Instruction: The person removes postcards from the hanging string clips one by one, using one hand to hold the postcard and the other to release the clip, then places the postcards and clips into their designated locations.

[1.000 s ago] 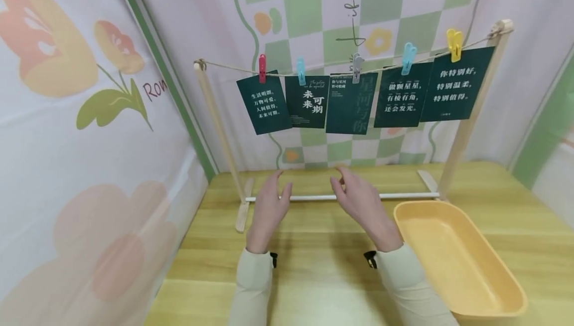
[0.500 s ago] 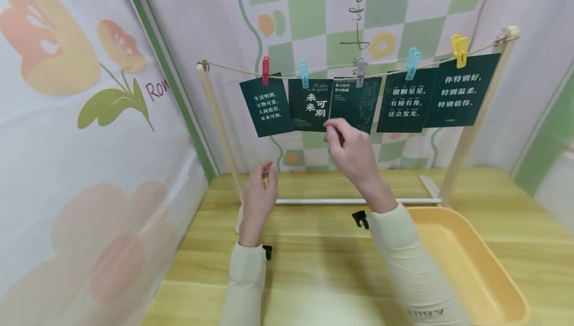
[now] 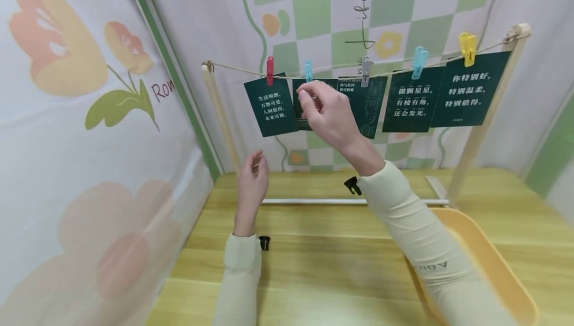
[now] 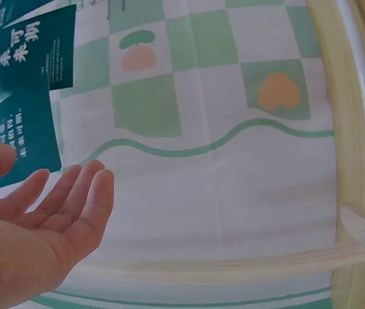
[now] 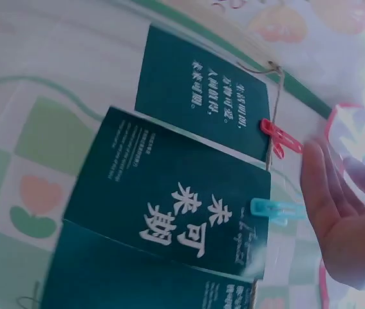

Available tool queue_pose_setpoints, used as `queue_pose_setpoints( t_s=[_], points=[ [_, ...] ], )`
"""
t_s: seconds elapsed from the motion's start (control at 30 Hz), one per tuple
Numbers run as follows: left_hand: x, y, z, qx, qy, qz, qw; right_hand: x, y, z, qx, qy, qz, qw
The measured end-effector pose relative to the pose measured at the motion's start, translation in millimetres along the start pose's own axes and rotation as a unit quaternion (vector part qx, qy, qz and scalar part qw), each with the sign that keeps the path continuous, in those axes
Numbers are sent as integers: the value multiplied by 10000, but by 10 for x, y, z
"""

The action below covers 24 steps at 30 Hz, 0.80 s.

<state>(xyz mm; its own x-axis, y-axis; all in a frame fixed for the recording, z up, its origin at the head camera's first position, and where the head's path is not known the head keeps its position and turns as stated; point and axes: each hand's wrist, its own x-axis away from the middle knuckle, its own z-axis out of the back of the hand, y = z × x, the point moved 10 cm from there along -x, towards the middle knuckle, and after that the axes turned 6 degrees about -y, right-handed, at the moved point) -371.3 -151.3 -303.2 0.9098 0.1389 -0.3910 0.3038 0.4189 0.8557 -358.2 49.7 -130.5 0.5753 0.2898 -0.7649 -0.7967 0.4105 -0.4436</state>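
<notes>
Five cards (image 3: pixel 371 109) hang clipped at twelve o'clock; none seems left loose. Left hand (image 3: pixel 251 184) and right hand (image 3: pixel 333 114) look slack, empty.

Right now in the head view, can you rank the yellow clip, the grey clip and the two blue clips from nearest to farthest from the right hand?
1. Left blue clip: just above the right hand.
2. Grey clip: above and to its right.
3. Right blue clip: farther right.
4. Yellow clip: farthest right.

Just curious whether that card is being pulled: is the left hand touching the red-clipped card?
Apart. The head view shows backdrop between the left hand and the lower edge of the red-clipped card above it.
</notes>
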Motion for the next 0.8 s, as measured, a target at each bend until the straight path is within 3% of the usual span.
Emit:
queue_pose_setpoints(
  t_s=[0.13,0.4,0.63,0.8],
  points=[
    [3,7,17,152,22,3,9999,-149,-73,-24,299,38,254,9992],
    [-133,-8,32,211,0,220,9995,-456,-69,-183,192,-534,-32,9984],
    [-283,66,104,245,97,177,9995,-646,52,-355,-474,-1053,-812,9900],
    [-366,105,66,350,-189,290,9988,-696,135,-427,-658,-1059,-1213,9848]
  ],
)
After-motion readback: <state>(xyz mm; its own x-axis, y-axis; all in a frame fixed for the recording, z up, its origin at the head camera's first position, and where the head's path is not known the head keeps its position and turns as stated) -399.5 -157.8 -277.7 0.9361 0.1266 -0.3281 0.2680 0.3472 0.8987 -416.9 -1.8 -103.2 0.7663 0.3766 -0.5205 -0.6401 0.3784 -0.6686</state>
